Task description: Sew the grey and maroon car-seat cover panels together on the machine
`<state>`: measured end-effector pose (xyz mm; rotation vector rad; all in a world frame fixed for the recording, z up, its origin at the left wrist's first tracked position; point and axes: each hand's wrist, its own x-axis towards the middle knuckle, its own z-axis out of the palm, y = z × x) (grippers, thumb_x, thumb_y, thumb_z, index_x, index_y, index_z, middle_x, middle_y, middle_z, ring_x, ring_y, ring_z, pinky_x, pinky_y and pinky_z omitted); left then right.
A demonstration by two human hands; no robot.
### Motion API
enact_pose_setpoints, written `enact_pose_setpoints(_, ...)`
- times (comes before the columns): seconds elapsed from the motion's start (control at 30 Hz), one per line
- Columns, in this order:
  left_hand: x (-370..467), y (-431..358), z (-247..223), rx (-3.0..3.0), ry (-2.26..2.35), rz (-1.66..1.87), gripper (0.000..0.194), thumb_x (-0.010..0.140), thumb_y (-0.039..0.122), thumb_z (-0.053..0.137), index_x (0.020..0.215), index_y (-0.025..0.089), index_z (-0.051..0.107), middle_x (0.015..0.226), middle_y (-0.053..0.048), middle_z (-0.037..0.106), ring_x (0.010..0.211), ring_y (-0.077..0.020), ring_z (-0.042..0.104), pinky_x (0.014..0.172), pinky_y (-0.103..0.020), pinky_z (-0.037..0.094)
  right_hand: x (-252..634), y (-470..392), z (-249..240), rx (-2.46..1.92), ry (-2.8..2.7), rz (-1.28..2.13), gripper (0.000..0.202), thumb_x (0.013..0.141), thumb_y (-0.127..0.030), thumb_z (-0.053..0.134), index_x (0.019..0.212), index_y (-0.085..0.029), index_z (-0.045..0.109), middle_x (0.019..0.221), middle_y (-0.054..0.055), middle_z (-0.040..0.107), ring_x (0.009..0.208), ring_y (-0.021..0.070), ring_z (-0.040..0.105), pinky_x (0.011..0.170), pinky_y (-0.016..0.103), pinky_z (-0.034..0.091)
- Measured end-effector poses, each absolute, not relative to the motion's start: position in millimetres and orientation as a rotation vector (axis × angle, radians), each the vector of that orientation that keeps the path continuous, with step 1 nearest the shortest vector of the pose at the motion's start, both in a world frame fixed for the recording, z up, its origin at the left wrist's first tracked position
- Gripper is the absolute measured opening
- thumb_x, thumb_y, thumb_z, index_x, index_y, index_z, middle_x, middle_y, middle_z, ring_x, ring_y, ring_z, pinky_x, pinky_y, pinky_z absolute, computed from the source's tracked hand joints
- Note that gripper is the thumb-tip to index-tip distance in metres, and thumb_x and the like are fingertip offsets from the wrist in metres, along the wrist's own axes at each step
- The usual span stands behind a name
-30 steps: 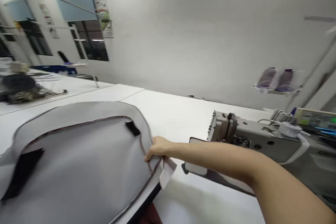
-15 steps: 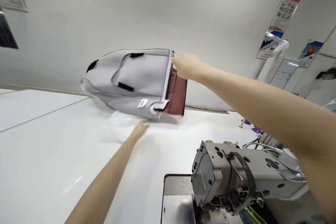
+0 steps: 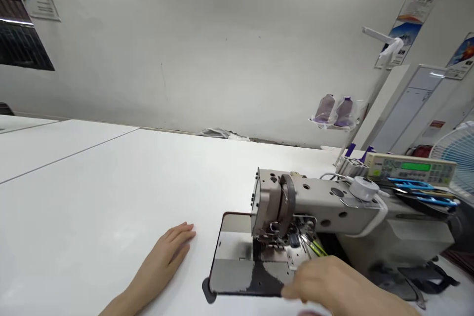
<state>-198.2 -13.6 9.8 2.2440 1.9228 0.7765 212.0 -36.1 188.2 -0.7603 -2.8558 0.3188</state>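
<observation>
My left hand (image 3: 165, 254) lies flat on the white tabletop (image 3: 111, 197), its fingers stretched out and holding nothing. To its right is an industrial sewing machine (image 3: 307, 192) with a metal bed plate (image 3: 231, 274). My right hand (image 3: 322, 279) is at the front edge of that plate, its fingers bent downward and smeared by motion; I cannot make out whether anything is in them. Just behind this hand, a tool with yellow-green handles (image 3: 316, 248) lies on the machine bed. A bit of grey fabric (image 3: 217, 133) shows at the table's far edge, against the wall.
Purple thread cones (image 3: 344, 111) stand on a thread stand behind the machine. A control panel (image 3: 411, 168) with a green display and blue-handled tools (image 3: 418, 190) sit at the machine's right end. A fan (image 3: 459, 158) stands at far right. A dark knob (image 3: 209, 290) juts from the plate's corner.
The grey padded fabric piece with a red-brown part has left my right hand; only grey fabric shows at the back edge. Both hands have drawn back toward me, the right one to the machine.
</observation>
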Motion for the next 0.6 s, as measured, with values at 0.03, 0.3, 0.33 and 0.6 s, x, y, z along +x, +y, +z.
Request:
enact_pose_setpoints(0.03,-186.5,-26.7,8.4,2.254,1.912,0.784,0.036,0.1,0.041,0.036,0.12,0.034,0.065,0.137,0.002,0.059,0.129,-0.0229,0.054,0.104,-0.043,0.053,222.7,-29.9,163.2,-0.952,-2.75,0.335,0.02,0.091,-0.019,0.058,0.105,-0.027,0.069,0.096,0.001,0.074,0.088,0.0177,0.069,0.079,0.025,0.053)
enact_pose_setpoints(0.3,-37.4,-66.5,40.4,2.623,1.366,0.565,0.029,0.098,0.021,0.039,0.118,0.023,0.061,0.134,-0.004,0.06,0.115,-0.0215,0.059,0.094,-0.039,0.056,241.7,33.2,35.4,-1.462,-2.159,0.122,0.05,0.07,0.005,0.041,0.105,-0.019,0.066,0.109,0.01,0.066,0.111,0.0263,0.057,0.094,0.042,0.05)
enact_pose_setpoints(0.33,-22.4,-65.1,42.9,2.653,1.331,0.527,0.029,0.098,0.02,0.039,0.118,0.022,0.06,0.135,-0.005,0.059,0.113,-0.0222,0.059,0.091,-0.039,0.057,237.6,33.8,32.5,-1.444,-2.15,0.128,0.051,0.066,0.007,0.04,0.1,-0.02,0.067,0.106,0.008,0.066,0.109,0.0248,0.057,0.092,0.04,0.05)
enact_pose_setpoints(0.6,24.6,-44.9,44.5,2.64,1.369,0.392,0.03,0.095,0.015,0.04,0.118,0.017,0.058,0.133,-0.01,0.058,0.11,-0.0264,0.059,0.082,-0.041,0.059,231.8,27.2,35.1,-1.406,-2.073,0.034,0.042,0.073,0.006,0.042,0.094,-0.02,0.068,0.105,0.008,0.067,0.107,0.025,0.056,0.096,0.039,0.042)
